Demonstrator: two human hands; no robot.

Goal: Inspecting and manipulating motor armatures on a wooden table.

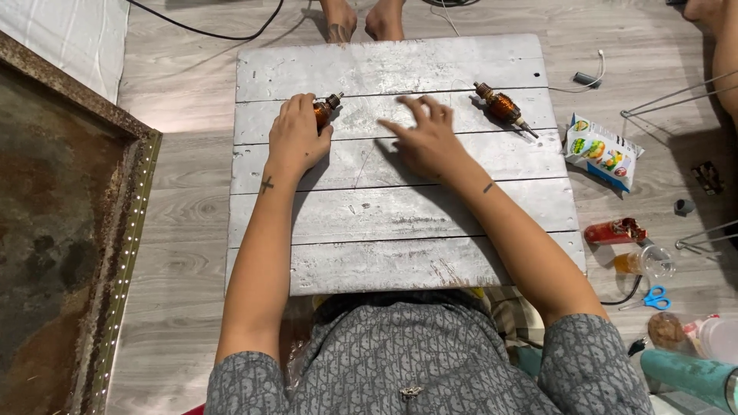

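- Two motor armatures lie on the grey plank board (400, 207), well apart.
- Left hand (296, 138) is closed over the left armature (326, 110); its shaft points up-right, toward the board's far edge.
- Right hand (427, 137) rests flat with fingers spread, holding nothing.
- Right armature (503, 107) lies free, long axis diagonal, shaft pointing down-right.
- Clear plastic cup (650, 261) on the floor holds orange liquid.

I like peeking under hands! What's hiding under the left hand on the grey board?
Under the left hand lies a coppery motor part; only its tip and shaft poke out. The fingers cover the rest, on the board.
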